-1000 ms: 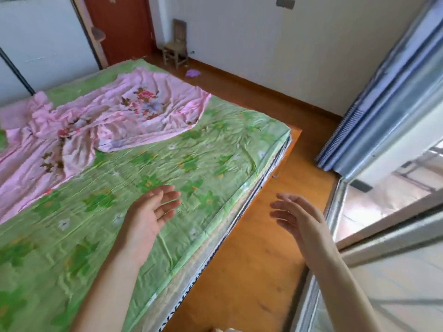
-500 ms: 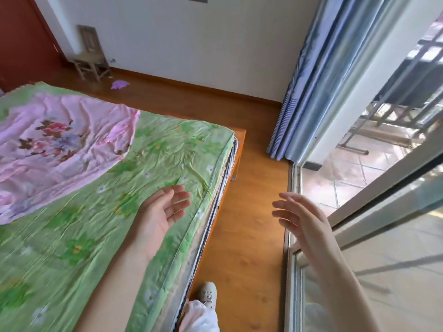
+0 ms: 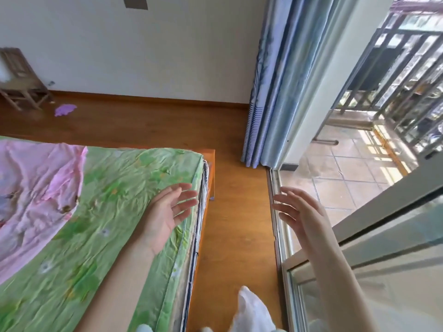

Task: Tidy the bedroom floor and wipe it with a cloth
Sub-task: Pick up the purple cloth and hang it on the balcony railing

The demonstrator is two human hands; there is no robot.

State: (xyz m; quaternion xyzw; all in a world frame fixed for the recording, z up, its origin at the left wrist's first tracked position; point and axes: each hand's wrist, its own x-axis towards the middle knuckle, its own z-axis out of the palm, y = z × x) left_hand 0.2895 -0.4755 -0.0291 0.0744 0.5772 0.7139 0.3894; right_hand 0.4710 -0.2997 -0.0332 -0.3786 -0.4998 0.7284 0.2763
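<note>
Left hand (image 3: 167, 212): fingers straight and spread, palm up, holding nothing, raised over the bed's (image 3: 119, 200) edge.
Right hand (image 3: 299, 212): fingers straight and spread, holding nothing, raised above the door track on the far side of the floor strip from the bed.
Floor (image 3: 235, 212): bare wood strip running along the bed's side and past its foot.
Purple scrap (image 3: 64, 109): lies on the floor beyond the bed's foot, just beside a small wooden chair (image 3: 21, 87); whether it is a cloth or litter cannot be told.
Step, as judged: walk round the bed's foot to the scrap. Pick it up before wiping, and check under the chair.
</note>
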